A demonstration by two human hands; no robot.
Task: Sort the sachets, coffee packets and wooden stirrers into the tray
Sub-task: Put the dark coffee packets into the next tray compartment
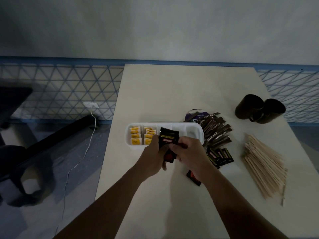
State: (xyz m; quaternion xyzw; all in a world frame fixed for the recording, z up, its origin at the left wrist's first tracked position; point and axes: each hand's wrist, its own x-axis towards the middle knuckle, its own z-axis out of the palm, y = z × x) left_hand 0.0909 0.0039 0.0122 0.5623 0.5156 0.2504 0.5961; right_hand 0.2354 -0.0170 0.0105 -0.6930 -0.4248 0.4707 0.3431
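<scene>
Both hands meet over the near edge of the white oblong plastic compartment tray (198, 133). The left hand (153, 156) has its fingers curled round a small bundle of black coffee packets with a red label (168, 138), and the right hand (188, 152) pinches the same bundle from the other side, so both are clamped on it. The bundle stands nearly upright, long axis running away from the person, top end tipped over the tray's middle section. How many packets are in it, I cannot tell.

Just beyond and left of the grip, the tray's two leftmost compartments each hold a row of small yellow sachets (135, 136), stacked on edge.

Right of the grip and beyond it, a heap of brown stick sachets (216, 131) fans out against the tray's right end. Nearer, just right of the right hand, lie more loose black packets (221, 156), and one black-and-red packet (194, 177) peeks from under the right wrist.

Far right of the grip, the pale wooden stirrers (264, 166) lie in a flat pile on the cream table (172, 92), long axes slanting from far-left to near-right. Two dark mugs (259, 109) stand beyond them.
</scene>
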